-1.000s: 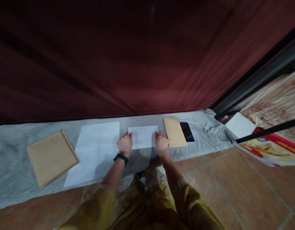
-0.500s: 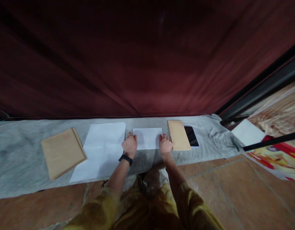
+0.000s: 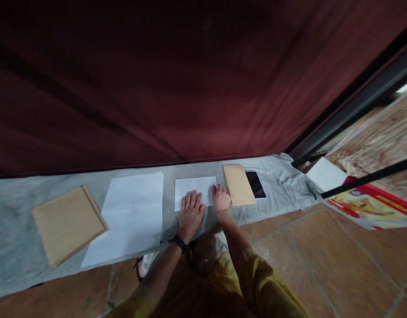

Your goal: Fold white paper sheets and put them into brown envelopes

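Observation:
A small white sheet of paper (image 3: pixel 182 190), seemingly folded, lies on the grey cloth in front of me. My left hand (image 3: pixel 190 214) rests flat on its lower part, fingers stretched out and a dark band on the wrist. At the sheet's right edge, my right hand (image 3: pixel 221 199) has its fingers curled, with the thumb on the paper; the fingertips are partly hidden. Just right of that hand is a brown envelope (image 3: pixel 240 185). Larger white sheets (image 3: pixel 133 212) lie to the left, partly under a stack of brown envelopes (image 3: pixel 69 223).
A dark-screened phone or tablet (image 3: pixel 255 183) sits partly under the right envelope. The grey cloth (image 3: pixel 279 185) covers a narrow surface before a dark red curtain (image 3: pixel 203 110). At right stand a dark metal bar (image 3: pixel 372 176) and a red and yellow printed box or sheet (image 3: pixel 372 205).
My left hand has moved from the small sheet's left edge onto its lower middle and flattened. My right hand stays at the right edge. The view has shifted slightly.

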### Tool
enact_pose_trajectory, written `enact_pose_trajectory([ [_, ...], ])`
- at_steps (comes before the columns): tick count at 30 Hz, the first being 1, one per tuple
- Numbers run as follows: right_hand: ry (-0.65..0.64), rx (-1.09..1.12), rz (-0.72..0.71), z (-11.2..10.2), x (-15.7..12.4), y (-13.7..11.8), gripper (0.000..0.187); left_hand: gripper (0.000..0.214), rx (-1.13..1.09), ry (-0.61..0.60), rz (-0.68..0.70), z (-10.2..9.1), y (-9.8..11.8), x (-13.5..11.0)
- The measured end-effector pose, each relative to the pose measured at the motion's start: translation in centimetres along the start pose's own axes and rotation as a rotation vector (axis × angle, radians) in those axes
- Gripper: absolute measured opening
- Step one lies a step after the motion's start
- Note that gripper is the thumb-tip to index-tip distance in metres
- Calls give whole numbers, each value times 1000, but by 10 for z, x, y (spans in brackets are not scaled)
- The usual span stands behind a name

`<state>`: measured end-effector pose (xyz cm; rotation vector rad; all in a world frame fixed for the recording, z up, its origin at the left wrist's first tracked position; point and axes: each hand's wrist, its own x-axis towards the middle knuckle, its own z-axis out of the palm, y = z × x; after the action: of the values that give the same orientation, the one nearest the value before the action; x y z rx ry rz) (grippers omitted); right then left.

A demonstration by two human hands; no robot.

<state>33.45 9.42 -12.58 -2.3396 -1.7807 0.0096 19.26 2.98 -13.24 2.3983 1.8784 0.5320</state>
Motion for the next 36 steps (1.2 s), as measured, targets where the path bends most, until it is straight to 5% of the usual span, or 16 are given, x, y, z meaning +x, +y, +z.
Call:
enact_pose_trajectory([
  [15,-24,36,22,-20,-4,-5,36,56,43,-45,12,4,-4,1],
  [19,20,129,-145,-29,-18,-23,40,60,41,-85,14,8,-7,1],
  [24,-48,280,-454,-15,-33,-42,51,63,-26,-177,54,13,-14,1],
  [36,-49,266,-435,11,-34,-28,52,61,93,-204,33,7,-7,0],
])
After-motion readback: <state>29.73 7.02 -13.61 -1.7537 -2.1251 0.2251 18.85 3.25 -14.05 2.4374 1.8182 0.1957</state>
